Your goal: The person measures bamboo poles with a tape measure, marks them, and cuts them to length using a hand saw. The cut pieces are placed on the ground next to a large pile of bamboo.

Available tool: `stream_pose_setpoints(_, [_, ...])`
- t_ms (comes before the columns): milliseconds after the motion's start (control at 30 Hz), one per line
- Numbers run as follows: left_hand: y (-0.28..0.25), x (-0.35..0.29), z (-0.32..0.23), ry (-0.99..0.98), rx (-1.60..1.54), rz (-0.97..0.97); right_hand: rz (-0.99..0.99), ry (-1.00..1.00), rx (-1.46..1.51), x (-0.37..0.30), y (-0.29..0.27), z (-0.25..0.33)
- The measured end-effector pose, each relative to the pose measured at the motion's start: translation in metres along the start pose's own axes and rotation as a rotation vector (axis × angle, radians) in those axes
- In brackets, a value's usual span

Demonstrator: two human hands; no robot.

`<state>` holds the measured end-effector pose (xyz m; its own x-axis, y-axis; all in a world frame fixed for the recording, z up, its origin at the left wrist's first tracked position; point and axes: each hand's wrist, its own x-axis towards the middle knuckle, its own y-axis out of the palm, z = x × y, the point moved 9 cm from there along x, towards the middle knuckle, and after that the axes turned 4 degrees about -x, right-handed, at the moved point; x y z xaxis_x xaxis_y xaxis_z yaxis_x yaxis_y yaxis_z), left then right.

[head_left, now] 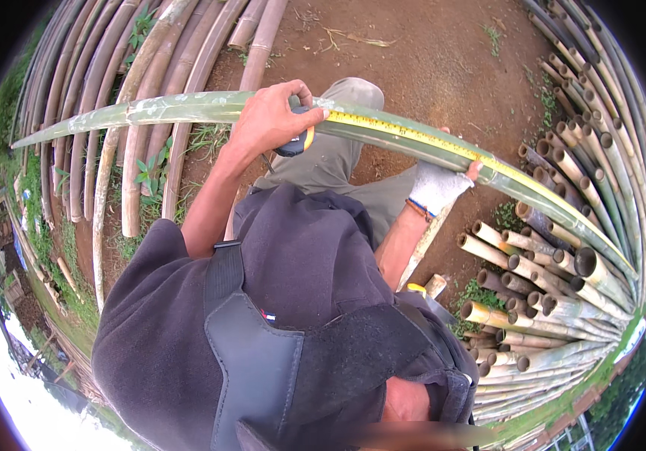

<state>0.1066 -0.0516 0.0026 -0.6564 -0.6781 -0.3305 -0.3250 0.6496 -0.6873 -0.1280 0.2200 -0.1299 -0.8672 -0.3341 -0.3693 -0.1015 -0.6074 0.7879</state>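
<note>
A long green bamboo pole (180, 107) lies crosswise in front of me, over my knees. My bare left hand (272, 119) rests on it, fingers closed round a dark tape measure (293, 146) with a yellow edge. The yellow blade (406, 133) runs out to the right along the top of the pole. Farther right, my right hand (442, 183), in a whitish glove with bare fingertips, grips the pole from underneath. Its fingertips show at the pole's edges by the blade; the palm side is hidden.
Brownish bamboo poles (166, 68) lie side by side on the left. On the right, a big stack of cut bamboo (556, 301) has its open ends toward me. Reddish bare soil (428, 52) spreads ahead. Beside my right hip lies a bladed tool (437, 307) with some yellow.
</note>
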Motion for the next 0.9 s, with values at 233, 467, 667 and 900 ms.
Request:
stream_pose_setpoints(233, [-0.013, -0.003, 0.014, 0.016, 0.002, -0.089, 0.025, -0.125, -0.052, 0.020, -0.007, 0.027])
stream_pose_setpoints(467, [-0.006, 0.003, 0.009, 0.032, 0.018, -0.080, 0.065, -0.145, 0.067, 0.065, -0.026, 0.090])
stream_pose_setpoints(667, [0.002, 0.006, -0.010, 0.104, 0.013, -0.086, 0.125, -0.192, 0.060, 0.105, -0.056, 0.173])
stream_pose_setpoints(900, [-0.018, -0.006, 0.033, 0.056, -0.014, -0.150, 0.154, -0.330, 0.033, 0.125, -0.073, 0.216])
